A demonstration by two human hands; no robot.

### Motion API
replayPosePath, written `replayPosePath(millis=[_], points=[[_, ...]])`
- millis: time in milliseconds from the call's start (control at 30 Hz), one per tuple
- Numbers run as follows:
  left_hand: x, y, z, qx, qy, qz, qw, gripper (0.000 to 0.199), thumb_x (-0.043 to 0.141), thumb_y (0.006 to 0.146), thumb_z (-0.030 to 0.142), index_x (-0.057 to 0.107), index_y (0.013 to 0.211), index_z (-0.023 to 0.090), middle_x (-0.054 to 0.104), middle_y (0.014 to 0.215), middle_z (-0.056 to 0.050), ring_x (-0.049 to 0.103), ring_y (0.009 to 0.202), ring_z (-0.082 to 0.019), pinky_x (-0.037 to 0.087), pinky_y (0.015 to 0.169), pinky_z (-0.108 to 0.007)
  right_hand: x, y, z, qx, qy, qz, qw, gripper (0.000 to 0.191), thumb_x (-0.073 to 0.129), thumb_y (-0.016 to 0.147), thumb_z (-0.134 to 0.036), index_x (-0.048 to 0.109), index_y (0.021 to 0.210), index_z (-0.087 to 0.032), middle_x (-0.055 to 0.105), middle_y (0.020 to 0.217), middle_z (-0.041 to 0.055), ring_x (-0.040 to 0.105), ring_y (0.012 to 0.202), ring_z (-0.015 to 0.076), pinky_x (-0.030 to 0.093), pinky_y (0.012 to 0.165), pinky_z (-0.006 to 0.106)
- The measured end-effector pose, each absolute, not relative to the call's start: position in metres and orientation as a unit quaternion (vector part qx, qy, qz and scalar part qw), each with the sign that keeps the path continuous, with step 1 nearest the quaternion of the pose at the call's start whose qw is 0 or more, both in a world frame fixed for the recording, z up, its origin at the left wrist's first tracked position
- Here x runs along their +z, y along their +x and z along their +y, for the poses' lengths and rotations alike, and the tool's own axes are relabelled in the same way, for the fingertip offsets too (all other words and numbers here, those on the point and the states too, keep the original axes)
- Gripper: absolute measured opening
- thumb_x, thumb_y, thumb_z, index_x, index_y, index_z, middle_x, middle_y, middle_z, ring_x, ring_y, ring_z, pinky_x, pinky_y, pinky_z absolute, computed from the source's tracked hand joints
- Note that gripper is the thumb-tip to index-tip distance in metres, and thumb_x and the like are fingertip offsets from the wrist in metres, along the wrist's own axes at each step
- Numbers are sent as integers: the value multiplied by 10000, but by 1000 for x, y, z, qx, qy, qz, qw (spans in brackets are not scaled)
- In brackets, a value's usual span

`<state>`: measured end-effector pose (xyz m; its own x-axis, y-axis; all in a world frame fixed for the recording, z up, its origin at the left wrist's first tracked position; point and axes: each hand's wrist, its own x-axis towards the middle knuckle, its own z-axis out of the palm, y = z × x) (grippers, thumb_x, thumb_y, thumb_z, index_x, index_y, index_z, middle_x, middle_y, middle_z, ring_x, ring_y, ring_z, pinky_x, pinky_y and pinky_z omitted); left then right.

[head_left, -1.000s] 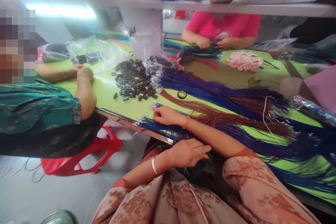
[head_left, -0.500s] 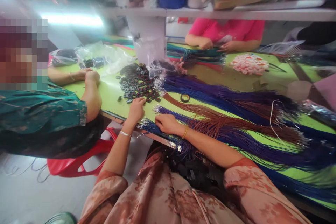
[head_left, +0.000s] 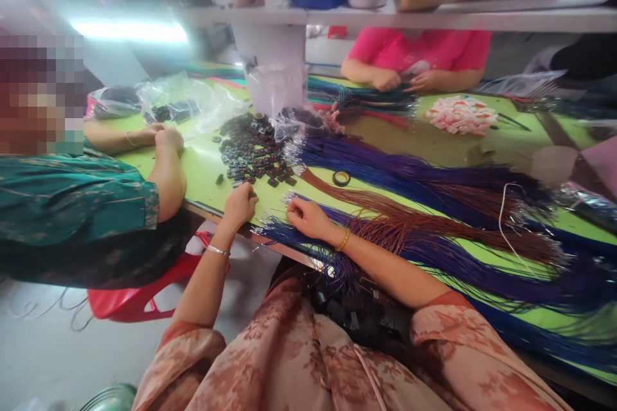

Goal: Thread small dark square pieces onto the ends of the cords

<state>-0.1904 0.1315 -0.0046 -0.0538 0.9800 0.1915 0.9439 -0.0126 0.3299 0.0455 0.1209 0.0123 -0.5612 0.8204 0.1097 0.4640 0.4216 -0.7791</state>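
My left hand point(head_left: 240, 205) is at the table's front edge with its fingers drawn together. Whatever it may hold is too small to make out. Just beyond it lies a pile of small black plastic connectors point(head_left: 255, 155). To its right my right hand point(head_left: 309, 218) is curled in a pinch above a bundle of blue wires point(head_left: 282, 231) with bare metal ends. What sits between those fingertips is hidden. Brown wires point(head_left: 366, 202) and purple-blue wires point(head_left: 385, 167) stretch across the table behind my right forearm. More black connectors point(head_left: 357, 314) rest in my lap.
A roll of black tape point(head_left: 341, 178) lies behind the brown wires. A co-worker in a green sleeve point(head_left: 77, 212) sits at left by a red stool point(head_left: 130, 298); another in pink point(head_left: 419, 54) works opposite. White-pink pieces point(head_left: 460, 115) are heaped at back right. A shelf point(head_left: 337, 18) spans above.
My left hand has drawn back from the connector pile, a little left and nearer to me. My right hand has stayed nearly in place, with its fingers turned slightly upward.
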Motion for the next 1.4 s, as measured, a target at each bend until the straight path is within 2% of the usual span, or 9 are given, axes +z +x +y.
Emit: replayPosePath(millis=[67,167,300,400,533,700,967,1200,1400], points=[[-5,-191,126,239,658,710,72,167,569,788,212,601,949,183,601,844,-72,555,808,-233,419,752,-350,16,43,123,402,-383,-782,284,68,496,793,-196,544,760,-162,548,656,-26,458,580,95,333,567,207],[-2,-188,119,404,581,691,152,234,611,774,232,633,1002,184,623,852,-51,573,794,-200,445,750,-326,25,38,127,445,-359,-752,328,81,513,782,-230,544,757,-159,545,668,-27,444,587,91,343,567,206],[9,-174,105,589,391,571,416,299,728,702,290,662,966,165,640,795,-29,605,716,-137,484,644,-239,36,32,130,478,-340,-731,349,113,535,783,-268,552,759,-159,521,639,-36,420,568,86,332,548,206],[19,-159,92,617,305,474,549,338,755,692,237,662,1007,156,675,871,-59,642,772,-125,515,676,-210,38,32,128,464,-346,-736,351,115,536,775,-264,557,740,-157,520,625,-37,401,558,83,323,542,206],[21,-140,79,601,268,423,623,302,724,731,168,665,1026,153,687,905,-72,656,798,-120,542,719,-204,35,37,122,422,-362,-755,347,138,509,767,-250,535,666,-160,509,599,-37,384,552,81,311,544,206],[14,-122,74,594,236,384,666,247,685,760,134,684,1005,163,684,898,-57,653,788,-113,551,715,-193,36,43,117,376,-379,-777,333,188,489,773,-257,487,606,-169,466,560,-40,365,546,84,271,541,217],[8,-116,72,593,240,376,670,247,674,780,146,683,1025,164,684,931,-61,642,790,-113,551,728,-201,40,46,114,359,-391,-792,303,178,494,768,-242,505,605,-170,462,551,-36,377,543,91,261,539,222],[6,-115,70,596,241,395,656,296,743,719,164,686,1009,167,691,877,-39,644,755,-99,548,691,-174,40,47,113,344,-399,-798,292,155,511,762,-211,542,619,-160,481,552,-34,385,538,91,255,537,223],[3,-107,68,602,285,440,603,359,825,634,263,685,948,159,671,761,-3,599,612,-60,517,599,-154,31,47,115,337,-374,-814,288,136,530,769,-187,550,638,-158,494,564,-32,391,534,89,255,535,218]])
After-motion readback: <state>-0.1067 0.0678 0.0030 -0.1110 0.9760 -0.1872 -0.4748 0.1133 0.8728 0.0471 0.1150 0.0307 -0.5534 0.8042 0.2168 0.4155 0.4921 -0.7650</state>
